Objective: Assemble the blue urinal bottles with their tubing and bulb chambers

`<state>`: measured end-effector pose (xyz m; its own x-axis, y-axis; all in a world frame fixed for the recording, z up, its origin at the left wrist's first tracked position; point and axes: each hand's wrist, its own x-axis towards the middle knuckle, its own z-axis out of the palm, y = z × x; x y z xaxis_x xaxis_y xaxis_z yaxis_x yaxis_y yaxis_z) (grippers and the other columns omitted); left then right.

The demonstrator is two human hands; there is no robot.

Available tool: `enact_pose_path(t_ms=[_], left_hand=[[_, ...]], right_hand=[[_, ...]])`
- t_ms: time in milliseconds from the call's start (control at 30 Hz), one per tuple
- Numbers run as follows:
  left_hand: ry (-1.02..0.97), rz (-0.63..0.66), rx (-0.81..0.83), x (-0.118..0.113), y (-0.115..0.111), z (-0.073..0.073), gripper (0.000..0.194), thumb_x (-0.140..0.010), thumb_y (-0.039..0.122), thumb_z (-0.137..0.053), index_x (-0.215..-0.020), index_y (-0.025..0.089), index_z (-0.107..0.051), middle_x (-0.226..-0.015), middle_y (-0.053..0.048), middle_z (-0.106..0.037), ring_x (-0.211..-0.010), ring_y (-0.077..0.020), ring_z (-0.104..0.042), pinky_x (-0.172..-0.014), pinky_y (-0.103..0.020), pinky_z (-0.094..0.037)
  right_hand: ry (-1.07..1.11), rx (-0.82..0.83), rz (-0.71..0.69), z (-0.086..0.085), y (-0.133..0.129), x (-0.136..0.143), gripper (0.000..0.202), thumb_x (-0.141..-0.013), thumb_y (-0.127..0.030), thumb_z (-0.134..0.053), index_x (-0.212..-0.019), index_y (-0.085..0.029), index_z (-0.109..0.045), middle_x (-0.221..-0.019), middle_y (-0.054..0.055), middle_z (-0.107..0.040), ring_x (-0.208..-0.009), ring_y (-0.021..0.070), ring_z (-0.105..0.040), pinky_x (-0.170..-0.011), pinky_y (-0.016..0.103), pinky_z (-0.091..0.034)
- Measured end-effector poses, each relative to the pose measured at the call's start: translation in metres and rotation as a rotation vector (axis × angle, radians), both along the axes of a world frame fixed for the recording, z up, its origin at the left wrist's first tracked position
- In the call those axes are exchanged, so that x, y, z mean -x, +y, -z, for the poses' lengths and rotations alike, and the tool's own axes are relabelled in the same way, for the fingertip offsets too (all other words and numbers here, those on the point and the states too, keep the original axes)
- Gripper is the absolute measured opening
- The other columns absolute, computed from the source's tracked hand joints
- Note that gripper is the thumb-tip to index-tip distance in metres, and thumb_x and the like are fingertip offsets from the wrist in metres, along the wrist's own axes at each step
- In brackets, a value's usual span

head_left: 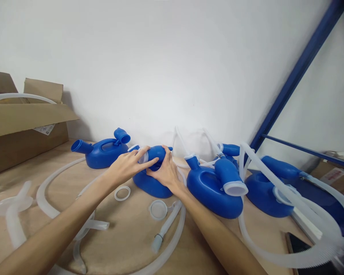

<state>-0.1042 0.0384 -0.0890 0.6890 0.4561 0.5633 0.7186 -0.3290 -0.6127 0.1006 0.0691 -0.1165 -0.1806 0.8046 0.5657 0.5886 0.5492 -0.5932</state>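
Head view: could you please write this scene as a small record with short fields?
Left hand: fingers on the white-ringed end of a curved blue piece
Right hand: around the other end of this piece
Beneath the hands: middle blue bottle, on a brown table
To its left: another blue bottle; further left, an open cardboard box
To its right: more blue bottles and pale tubes
Nearer the camera: loose white ring and round translucent cap, apart
Behind: white wall

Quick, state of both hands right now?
Left hand: closed on the white-rimmed end of the blue spout.
Right hand: closed on that spout's other end, above the blue handled bottle.
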Motion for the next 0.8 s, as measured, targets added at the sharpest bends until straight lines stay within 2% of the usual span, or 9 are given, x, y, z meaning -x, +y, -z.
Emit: enact_pose_path(t_ms=[400, 467, 567, 700, 800], left_hand=[[-0.030, -0.001, -0.081, -0.004, -0.003, 0.003, 0.076, -0.092, -0.002, -0.049, -0.152, 0.042, -0.037, -0.144, -0.015, -0.055, -0.087, -0.0188, -0.069, -0.062, -0.024, -0.053], [-0.026, -0.013, -0.082, -0.006, -0.004, 0.000, 0.075, -0.091, -0.002, -0.051, -0.150, 0.043, -0.041, -0.142, -0.014, -0.056, -0.084, -0.0187, -0.068, -0.060, -0.024, -0.051], [0.012, -0.047, 0.014, -0.009, -0.010, -0.011, 0.074, -0.090, -0.002, -0.052, -0.149, 0.043, -0.044, -0.145, -0.014, -0.054, -0.081, -0.0190, -0.067, -0.054, -0.022, -0.048], [0.044, -0.074, 0.170, -0.013, -0.018, -0.025, 0.071, -0.093, 0.005, -0.054, -0.152, 0.043, -0.044, -0.147, -0.016, -0.051, -0.084, -0.0211, -0.069, -0.054, -0.025, -0.052], [0.051, -0.081, 0.192, -0.013, -0.021, -0.028, 0.068, -0.094, 0.007, -0.054, -0.151, 0.042, -0.046, -0.146, -0.017, -0.051, -0.081, -0.0219, -0.070, -0.053, -0.027, -0.052]], right_hand=[[-0.010, -0.011, 0.008, 0.002, -0.001, 0.000, 0.107, -0.065, -0.043, -0.084, -0.154, -0.026, -0.025, -0.151, 0.018, -0.047, -0.135, 0.0401, -0.056, -0.105, 0.057, -0.052], [-0.005, -0.015, 0.008, 0.002, -0.002, 0.000, 0.109, -0.065, -0.043, -0.084, -0.155, -0.025, -0.024, -0.151, 0.019, -0.048, -0.135, 0.0398, -0.057, -0.106, 0.057, -0.052], [0.007, 0.000, 0.011, 0.002, -0.003, 0.000, 0.111, -0.064, -0.042, -0.084, -0.155, -0.024, -0.023, -0.150, 0.019, -0.049, -0.133, 0.0394, -0.058, -0.105, 0.056, -0.053], [0.001, 0.012, 0.021, 0.002, -0.003, 0.000, 0.111, -0.065, -0.043, -0.084, -0.156, -0.026, -0.022, -0.151, 0.018, -0.048, -0.132, 0.0395, -0.059, -0.106, 0.057, -0.052], [-0.011, 0.003, 0.020, 0.003, -0.003, 0.000, 0.111, -0.065, -0.042, -0.084, -0.156, -0.026, -0.022, -0.151, 0.018, -0.048, -0.134, 0.0402, -0.057, -0.106, 0.058, -0.052]])
